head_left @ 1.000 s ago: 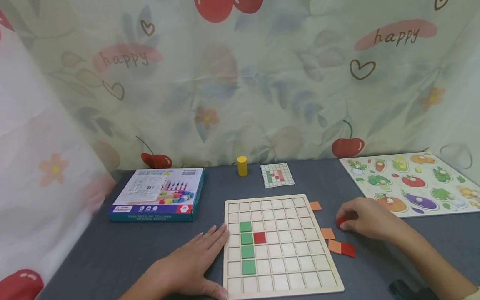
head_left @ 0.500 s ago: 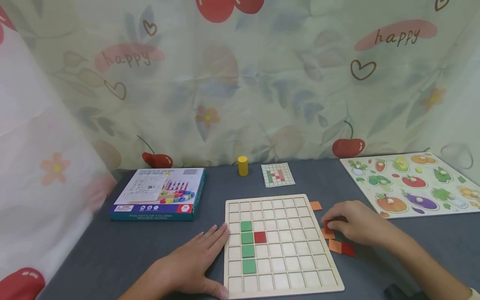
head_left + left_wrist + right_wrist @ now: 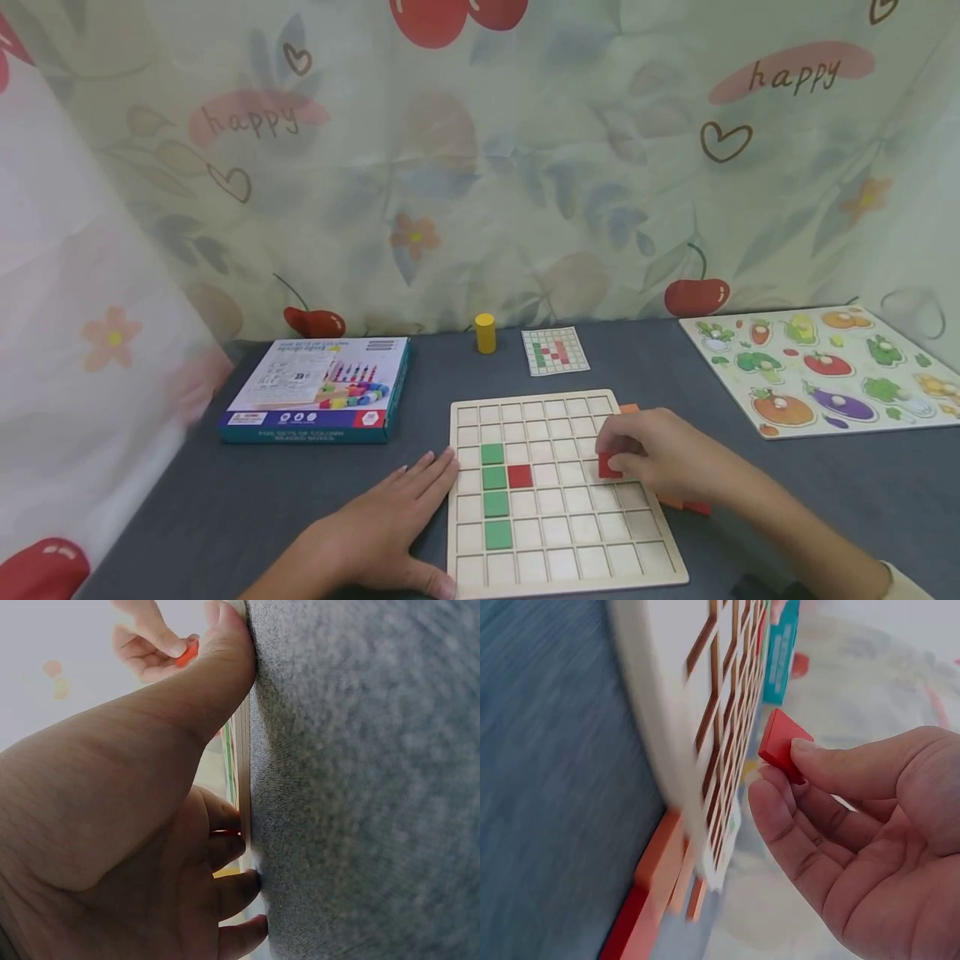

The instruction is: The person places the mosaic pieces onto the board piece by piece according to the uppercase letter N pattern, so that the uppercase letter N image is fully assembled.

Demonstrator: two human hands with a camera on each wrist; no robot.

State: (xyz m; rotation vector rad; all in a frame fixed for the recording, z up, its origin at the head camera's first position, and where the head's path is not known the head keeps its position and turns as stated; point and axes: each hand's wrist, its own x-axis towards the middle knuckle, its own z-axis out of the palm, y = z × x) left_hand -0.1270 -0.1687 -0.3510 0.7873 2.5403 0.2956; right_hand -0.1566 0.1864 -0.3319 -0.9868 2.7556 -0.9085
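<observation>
We pinch a red tile (image 3: 608,466) between thumb and fingertips of the right hand (image 3: 663,458), holding it just above the right half of the wooden grid board (image 3: 558,492); the right wrist view shows the tile clear of the cells. Our left hand (image 3: 378,533) lies flat on the grey table (image 3: 225,508), fingers straight, with fingertips and thumb touching the board's left edge. The board carries a column of four green tiles (image 3: 493,492) and one red tile (image 3: 519,476) beside it. Loose orange and red tiles (image 3: 686,505) lie just right of the board. A pattern card (image 3: 555,350), a yellow cylinder (image 3: 485,332), a box (image 3: 318,389) and a vegetable puzzle (image 3: 825,367) lie farther back.
</observation>
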